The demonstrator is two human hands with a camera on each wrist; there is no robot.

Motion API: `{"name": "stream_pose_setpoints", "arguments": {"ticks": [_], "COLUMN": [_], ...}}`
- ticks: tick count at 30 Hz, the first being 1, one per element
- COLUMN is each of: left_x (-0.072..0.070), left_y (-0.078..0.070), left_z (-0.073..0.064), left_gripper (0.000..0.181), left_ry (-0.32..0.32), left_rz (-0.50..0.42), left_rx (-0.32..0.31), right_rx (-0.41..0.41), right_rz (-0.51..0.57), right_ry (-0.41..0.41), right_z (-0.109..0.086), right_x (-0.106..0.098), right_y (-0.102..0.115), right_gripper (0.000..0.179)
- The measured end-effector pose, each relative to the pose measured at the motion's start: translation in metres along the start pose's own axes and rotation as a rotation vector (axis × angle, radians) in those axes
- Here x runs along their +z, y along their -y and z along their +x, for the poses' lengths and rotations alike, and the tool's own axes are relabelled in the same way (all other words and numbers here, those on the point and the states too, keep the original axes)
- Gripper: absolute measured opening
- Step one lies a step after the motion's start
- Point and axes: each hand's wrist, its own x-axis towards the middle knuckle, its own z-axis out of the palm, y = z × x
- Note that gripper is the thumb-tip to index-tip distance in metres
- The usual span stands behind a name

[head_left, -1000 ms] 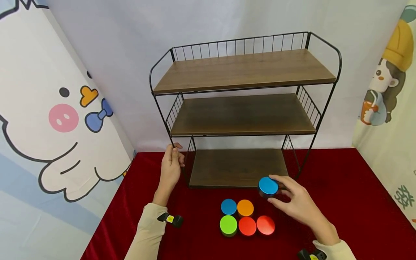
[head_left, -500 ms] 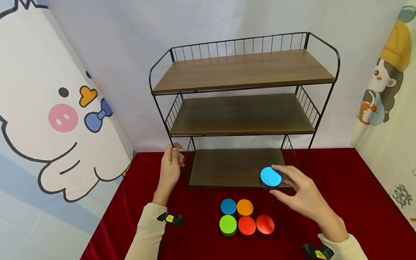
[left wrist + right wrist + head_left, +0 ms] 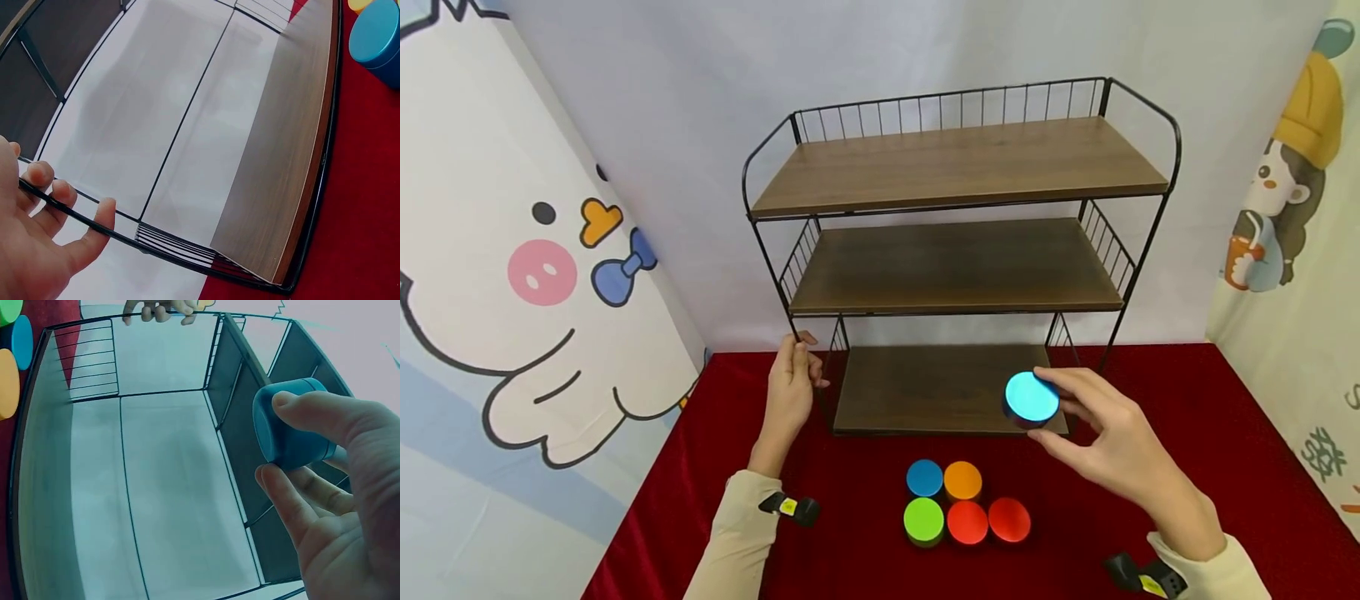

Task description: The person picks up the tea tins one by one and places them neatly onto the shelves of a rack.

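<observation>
My right hand (image 3: 1123, 446) pinches a round blue tin (image 3: 1032, 398) between thumb and fingers, above the front right of the bottom board. In the right wrist view the same blue tin (image 3: 290, 428) is held sideways to the camera, the thumb across its side. My left hand (image 3: 790, 385) grips the left front post of a three-tier shelf rack (image 3: 955, 267). The left wrist view has the fingers (image 3: 94, 234) hooked over the thin black metal post. The rack's boards are dark wood in a black wire frame.
Several round tins stand close together on the red cloth (image 3: 850, 533) before the rack: blue (image 3: 924, 478), orange (image 3: 962, 481), green (image 3: 923, 521) and two red tins (image 3: 967, 522). A pale curtain (image 3: 647, 75) hangs behind, with printed cartoon sheets at both sides.
My right hand has lifted the blue tin a little higher, towards the rack and slightly right. The left hand keeps its grip on the post.
</observation>
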Motion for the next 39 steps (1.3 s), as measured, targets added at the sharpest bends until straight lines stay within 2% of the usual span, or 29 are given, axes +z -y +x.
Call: {"name": "stream_pose_setpoints", "arguments": {"ticks": [1, 8, 12, 14, 26, 30, 39], "left_x": [0.000, 0.001, 0.002, 0.002, 0.002, 0.001, 0.001], "left_y": [0.005, 0.006, 0.006, 0.006, 0.006, 0.007, 0.007], "left_z": [0.001, 0.000, 0.002, 0.002, 0.001, 0.001, 0.001], "left_gripper": [0.033, 0.033, 0.030, 0.029, 0.031, 0.032, 0.037], "left_ry": [-0.004, -0.004, -0.012, -0.018, -0.026, -0.029, -0.015], "left_rz": [-0.004, 0.003, 0.024, 0.030, 0.042, 0.033, 0.035], "left_rx": [0.003, 0.002, -0.007, -0.011, 0.009, 0.026, 0.007], "right_rx": [-0.006, -0.029, -0.033, -0.046, -0.165, -0.180, -0.191], "right_rz": [0.001, -0.003, 0.018, 0.025, 0.004, -0.009, -0.045], "right_ry": [-0.001, -0.002, 0.004, -0.002, -0.091, -0.094, -0.078], "right_z": [0.001, 0.008, 0.011, 0.013, 0.026, 0.034, 0.048], "right_x": [-0.001, -0.009, -0.016, -0.018, -0.025, -0.031, -0.046], "right_y": [0.001, 0.008, 0.011, 0.012, 0.016, 0.020, 0.028], "right_gripper": [0.081, 0.084, 0.065, 0.062, 0.071, 0.071, 0.075]}}
